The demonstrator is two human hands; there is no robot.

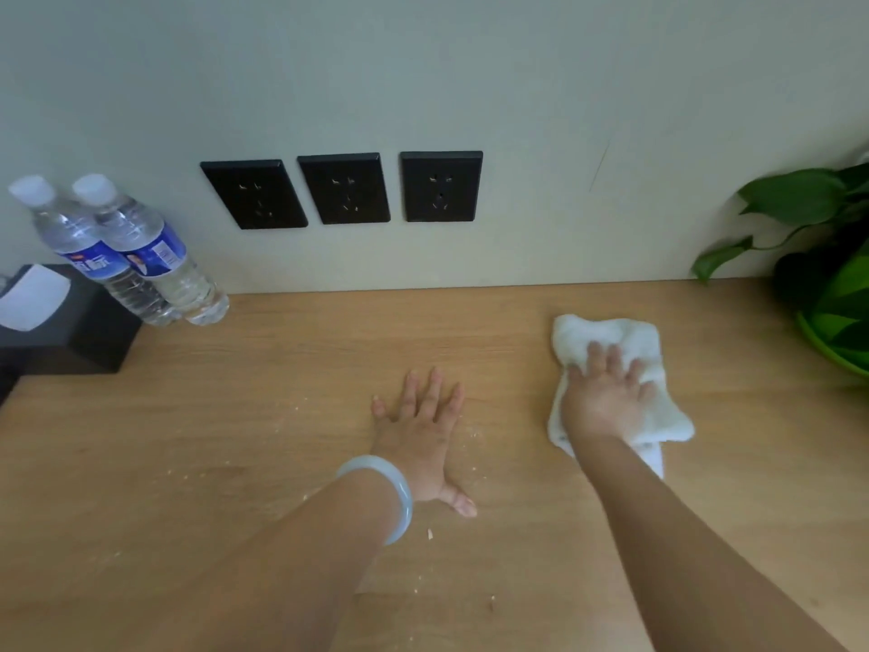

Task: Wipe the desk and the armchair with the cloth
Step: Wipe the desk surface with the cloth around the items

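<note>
A white cloth [625, 341] lies crumpled on the wooden desk [291, 369], right of centre. My right hand [604, 392] presses down on it with the fingers spread over the fabric. My left hand [423, 440] rests flat on the bare desk near the middle, fingers apart, holding nothing; a pale bangle sits on that wrist. Small pale crumbs [472, 435] are scattered on the wood around my left hand and toward the near edge. The armchair is not in view.
Two water bottles [136, 256] stand at the back left beside a black tissue box [61, 322]. Three black wall sockets [345, 188] sit above the desk's back edge. A green potted plant [832, 284] occupies the right end of the desk.
</note>
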